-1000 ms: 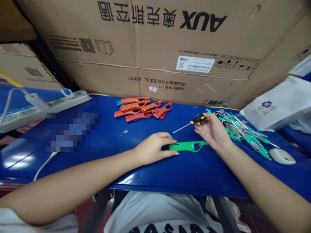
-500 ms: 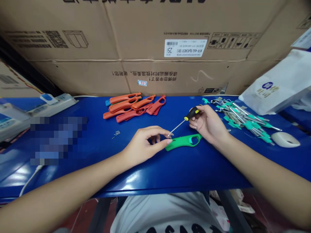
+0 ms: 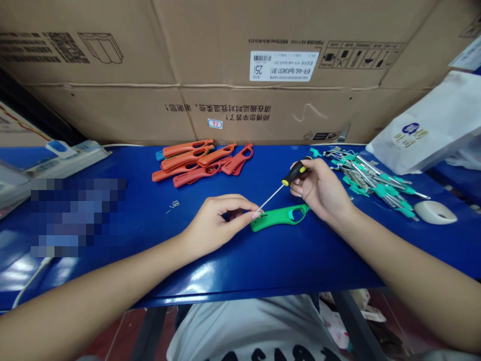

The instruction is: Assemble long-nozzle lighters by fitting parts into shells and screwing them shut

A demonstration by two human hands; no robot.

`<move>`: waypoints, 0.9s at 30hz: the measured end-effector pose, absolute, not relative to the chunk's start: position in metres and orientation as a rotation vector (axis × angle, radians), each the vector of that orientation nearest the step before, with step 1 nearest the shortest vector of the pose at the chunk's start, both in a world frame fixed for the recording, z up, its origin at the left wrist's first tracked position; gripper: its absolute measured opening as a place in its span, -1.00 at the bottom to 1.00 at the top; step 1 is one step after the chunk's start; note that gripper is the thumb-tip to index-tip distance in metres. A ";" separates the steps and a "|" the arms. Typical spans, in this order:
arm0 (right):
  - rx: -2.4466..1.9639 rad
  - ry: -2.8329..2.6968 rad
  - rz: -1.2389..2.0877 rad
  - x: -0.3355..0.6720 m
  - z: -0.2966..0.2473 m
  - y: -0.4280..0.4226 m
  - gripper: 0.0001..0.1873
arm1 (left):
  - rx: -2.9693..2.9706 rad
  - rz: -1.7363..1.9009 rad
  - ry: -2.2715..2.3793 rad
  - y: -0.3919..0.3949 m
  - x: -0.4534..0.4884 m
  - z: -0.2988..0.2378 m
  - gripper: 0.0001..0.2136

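We list: orange handles [image 3: 203, 161] heaped at the back of the blue table [image 3: 263, 260]; our left hand [image 3: 214, 224], fingertips pinched narrow at the tip of the screwdriver [image 3: 286, 181]; green handle [image 3: 280, 218] lying flat just beneath that tip; our right hand [image 3: 323, 193] gripping the screwdriver; green-tipped metal parts [image 3: 376, 188] piled beyond.

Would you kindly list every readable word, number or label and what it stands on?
"KFR-46G/BpR3AES1 (B1)", "25": white label on brown cardboard box, upside down.
"32": small white sticker on that box.
"师傅您辛苦了!", "请在搬运时对我温柔些,谢谢您!": black print on the box, upside down.
Logo on the white paper bag: too blurred.
Lettering on the white shirt: cut off.
None on the black-and-yellow screwdriver or green plastic handle.
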State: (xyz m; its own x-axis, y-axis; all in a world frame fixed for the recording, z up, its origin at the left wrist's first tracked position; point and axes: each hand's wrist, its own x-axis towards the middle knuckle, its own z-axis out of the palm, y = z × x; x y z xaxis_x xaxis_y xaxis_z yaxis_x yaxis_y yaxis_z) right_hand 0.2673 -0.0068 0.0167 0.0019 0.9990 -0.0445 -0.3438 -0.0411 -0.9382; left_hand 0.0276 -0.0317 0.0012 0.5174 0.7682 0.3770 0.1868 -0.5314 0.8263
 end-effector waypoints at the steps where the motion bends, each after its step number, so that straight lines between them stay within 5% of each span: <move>1: -0.984 -0.923 1.371 0.267 0.017 -0.007 -0.74 | 2.008 0.983 0.776 -0.032 0.028 0.001 -0.89; 19: -0.954 -1.355 0.753 0.269 0.025 -0.027 -0.79 | 2.142 0.917 0.886 -0.031 0.027 -0.006 -0.90; 27: -0.845 -1.559 0.903 0.272 0.037 -0.045 -0.71 | 2.267 0.907 0.727 -0.032 0.026 -0.009 -0.90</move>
